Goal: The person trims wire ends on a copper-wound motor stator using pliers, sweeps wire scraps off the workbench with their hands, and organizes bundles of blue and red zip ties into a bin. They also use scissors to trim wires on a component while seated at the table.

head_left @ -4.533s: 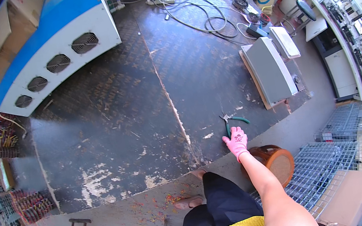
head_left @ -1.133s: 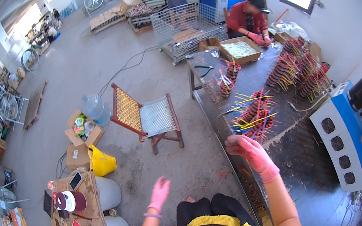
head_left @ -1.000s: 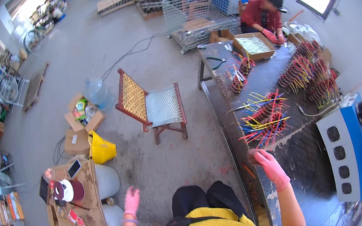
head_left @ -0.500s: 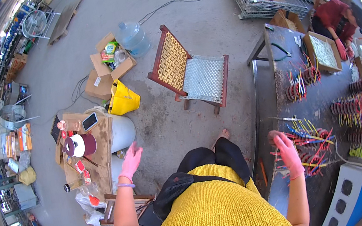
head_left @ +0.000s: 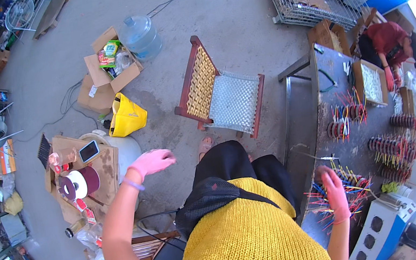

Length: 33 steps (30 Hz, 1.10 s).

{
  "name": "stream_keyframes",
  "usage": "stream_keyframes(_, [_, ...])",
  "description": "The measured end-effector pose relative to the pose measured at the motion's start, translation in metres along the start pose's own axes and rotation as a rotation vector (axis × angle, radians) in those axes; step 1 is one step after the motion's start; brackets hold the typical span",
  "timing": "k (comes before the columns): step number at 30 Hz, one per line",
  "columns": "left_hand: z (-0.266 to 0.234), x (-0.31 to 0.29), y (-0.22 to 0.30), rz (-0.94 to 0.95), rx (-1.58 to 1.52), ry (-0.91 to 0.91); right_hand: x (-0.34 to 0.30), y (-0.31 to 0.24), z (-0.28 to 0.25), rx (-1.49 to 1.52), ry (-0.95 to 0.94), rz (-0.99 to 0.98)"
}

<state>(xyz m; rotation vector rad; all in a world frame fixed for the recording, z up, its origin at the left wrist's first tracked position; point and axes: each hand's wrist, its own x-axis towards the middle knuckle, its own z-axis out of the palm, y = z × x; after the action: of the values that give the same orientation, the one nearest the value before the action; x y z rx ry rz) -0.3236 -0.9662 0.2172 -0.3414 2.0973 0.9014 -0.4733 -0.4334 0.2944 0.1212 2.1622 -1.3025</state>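
Observation:
My left hand (head_left: 153, 162), in a pink glove, hangs over the floor beside the cardboard-topped stand. Its fingers reach out to the right and hold nothing that I can see. At the bench's near end, my pink-gloved right hand (head_left: 335, 195) is closed around a dark reddish-brown round coil (head_left: 323, 172). Red, blue and yellow wires stick out around that hand; which belong to the held coil I cannot tell. More coils with coloured leads (head_left: 353, 179) lie right behind its fingers on the dark workbench (head_left: 324, 140).
A chair with a woven seat (head_left: 236, 101) stands ahead. The cardboard-topped stand (head_left: 107, 162) at left bears a spool (head_left: 85, 181) and a phone (head_left: 89, 151). A yellow bag (head_left: 128, 115) is beyond it. A co-worker (head_left: 393, 43) bends at the bench's far right; a blue-white machine (head_left: 378, 228) stands near right.
My left hand has swung right and its fingers now point right instead of up. My body has turned and stepped slightly. The right hand still holds the coil, a little lower.

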Motion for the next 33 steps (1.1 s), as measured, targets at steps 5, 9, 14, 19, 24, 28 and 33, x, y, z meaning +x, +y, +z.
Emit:
stream_keyframes(5, [-0.052, 0.065, 0.040, 0.264, 0.340, -0.121, -0.008, -0.030, 0.036, -0.039, 0.083, 0.067])
stream_keyframes(9, [-0.069, 0.082, 0.050, 0.315, 0.389, -0.064, -0.016, -0.036, 0.051, -0.012, 0.189, 0.071])
stream_keyframes(14, [-0.059, 0.109, 0.077, 0.305, 0.257, -0.147, -0.038, -0.002, 0.052, 0.208, 0.339, 0.075])
stream_keyframes(19, [-0.014, 0.131, 0.217, 0.579, -0.789, -0.474, -0.004, -0.043, 0.029, 1.214, 0.185, -0.273])
stream_keyframes(24, [0.063, 0.126, 0.407, 0.790, -1.163, -0.665, 0.056, -0.084, 0.009, 1.546, -0.107, -0.447])
stream_keyframes(28, [0.099, 0.156, 0.411, 0.676, -1.109, -0.664, 0.049, -0.031, -0.041, 1.348, -0.095, -0.401])
stream_keyframes(33, [0.114, 0.197, 0.381, 0.361, -0.987, -0.388, 0.010, 0.049, -0.086, 1.310, 0.175, -0.150])
